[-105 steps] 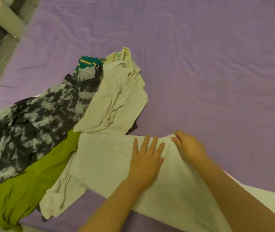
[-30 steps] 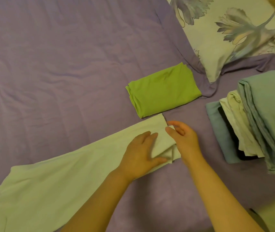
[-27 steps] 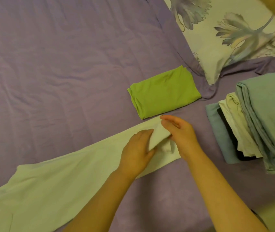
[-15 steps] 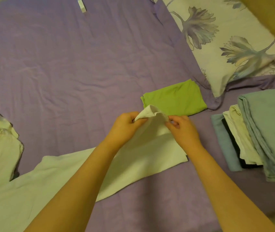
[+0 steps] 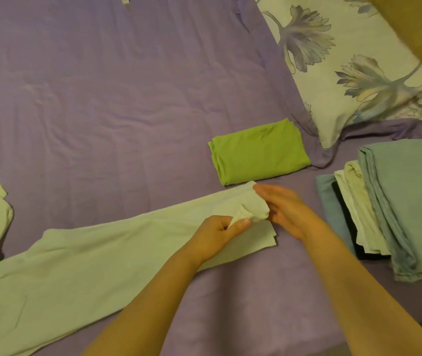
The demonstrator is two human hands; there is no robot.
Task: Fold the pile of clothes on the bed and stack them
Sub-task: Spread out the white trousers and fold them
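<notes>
On the purple bed sheet (image 5: pixel 101 111), the pale garment (image 5: pixel 89 265) lay stretched out long, its far end just short of the folded green shirt (image 5: pixel 258 152). My left hand (image 5: pixel 217 235) pinched a raised fold of that end between thumb and curled fingers. My right hand (image 5: pixel 287 209) lay against the same fold, fingers straight and together. Folded linens (image 5: pixel 397 206) sat stacked to the right, below the flowered pillow (image 5: pixel 359 60).
</notes>
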